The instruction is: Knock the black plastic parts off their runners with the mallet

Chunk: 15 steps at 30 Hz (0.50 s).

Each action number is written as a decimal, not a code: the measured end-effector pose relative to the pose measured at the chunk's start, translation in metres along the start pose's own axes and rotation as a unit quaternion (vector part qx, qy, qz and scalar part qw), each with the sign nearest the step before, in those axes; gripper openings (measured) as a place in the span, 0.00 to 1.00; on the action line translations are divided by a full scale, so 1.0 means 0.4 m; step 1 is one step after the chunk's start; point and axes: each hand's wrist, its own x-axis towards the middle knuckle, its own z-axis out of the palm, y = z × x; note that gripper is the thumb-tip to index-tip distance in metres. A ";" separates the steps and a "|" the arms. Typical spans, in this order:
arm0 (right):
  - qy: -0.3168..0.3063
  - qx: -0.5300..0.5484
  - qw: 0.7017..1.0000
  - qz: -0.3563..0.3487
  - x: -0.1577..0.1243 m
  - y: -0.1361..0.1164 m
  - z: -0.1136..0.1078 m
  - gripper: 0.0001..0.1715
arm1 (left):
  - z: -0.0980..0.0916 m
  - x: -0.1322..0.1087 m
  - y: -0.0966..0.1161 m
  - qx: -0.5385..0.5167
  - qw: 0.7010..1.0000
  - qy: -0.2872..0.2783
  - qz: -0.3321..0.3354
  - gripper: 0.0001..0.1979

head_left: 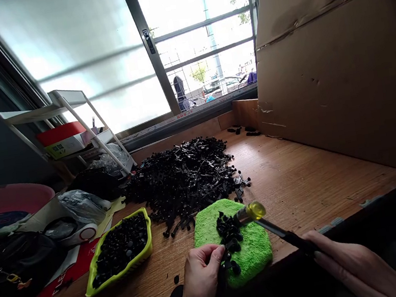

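Pinching black plastic parts (229,237) on a green pad (254,254), the left hand (199,282) sits apart from the right hand (357,268). That one grips a yellow-headed mallet (255,211)

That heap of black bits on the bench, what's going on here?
A person is working at a wooden bench. Their left hand has its fingers on a small cluster of black plastic parts lying on a green cloth pad, while their right hand grips a mallet with a clear yellow head, held beside the cluster. A large heap of similar parts lies behind the pad, and a green tray holds more.
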 end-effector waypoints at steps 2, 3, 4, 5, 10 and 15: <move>-0.051 -0.048 0.998 0.001 0.007 0.004 -0.003 0.22 | 0.000 0.000 0.004 0.008 1.000 -0.004 0.000 0.21; -0.079 -0.079 0.994 0.007 0.009 0.008 -0.004 0.21 | 0.000 0.001 0.005 0.014 1.000 -0.006 0.002 0.21; -0.106 -0.104 0.989 0.015 0.011 0.012 -0.005 0.20 | -0.001 0.000 0.006 0.018 1.000 -0.007 0.004 0.20; -0.120 -0.115 0.986 0.018 0.012 0.014 -0.008 0.19 | -0.001 0.000 0.006 0.022 1.000 -0.008 0.007 0.20; -0.075 -0.084 0.993 -0.016 0.019 0.000 -0.012 0.18 | -0.005 -0.001 0.002 0.031 0.999 -0.013 0.016 0.20; -0.126 -0.133 0.983 0.023 0.020 0.020 0.009 0.18 | -0.002 0.002 0.002 0.041 0.999 -0.012 0.012 0.19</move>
